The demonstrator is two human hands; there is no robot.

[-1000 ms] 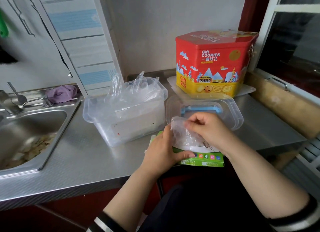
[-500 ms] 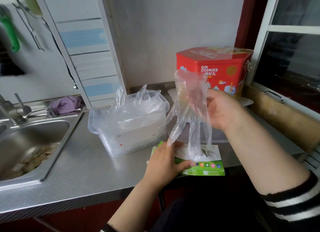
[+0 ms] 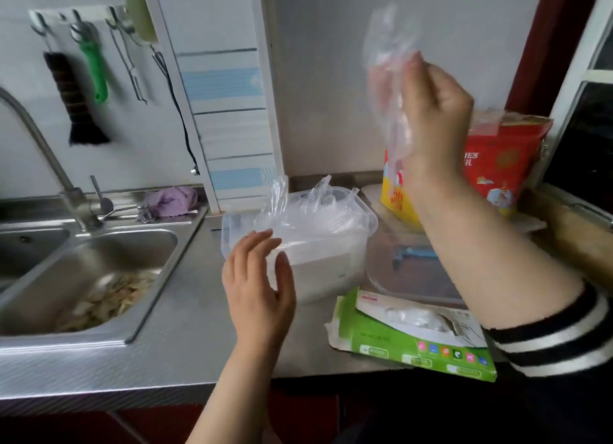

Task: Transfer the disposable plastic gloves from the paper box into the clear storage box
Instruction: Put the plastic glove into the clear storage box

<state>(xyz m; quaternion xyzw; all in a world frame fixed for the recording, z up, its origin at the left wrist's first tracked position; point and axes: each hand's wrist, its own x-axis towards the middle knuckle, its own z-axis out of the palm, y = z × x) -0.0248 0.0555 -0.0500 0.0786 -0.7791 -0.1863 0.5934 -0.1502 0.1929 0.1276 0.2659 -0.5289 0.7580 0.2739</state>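
Note:
High above the counter, my right hand pinches a thin clear plastic glove that hangs down in front of the wall. The green and white paper box lies at the counter's front edge, its torn top showing more gloves inside. The clear storage box stands in the middle of the counter, stuffed with several gloves that stick up past its rim. My left hand hovers with relaxed, spread fingers just in front of the storage box's left side, holding nothing.
The storage box's clear lid with a blue handle lies to its right. A red and yellow cookie tin stands behind it. A steel sink with food scraps and a faucet fills the left. A purple cloth sits behind the sink.
My right hand has lifted the glove clear of the paper box and much higher. My left hand has let go of the paper box and moved left toward the storage box.

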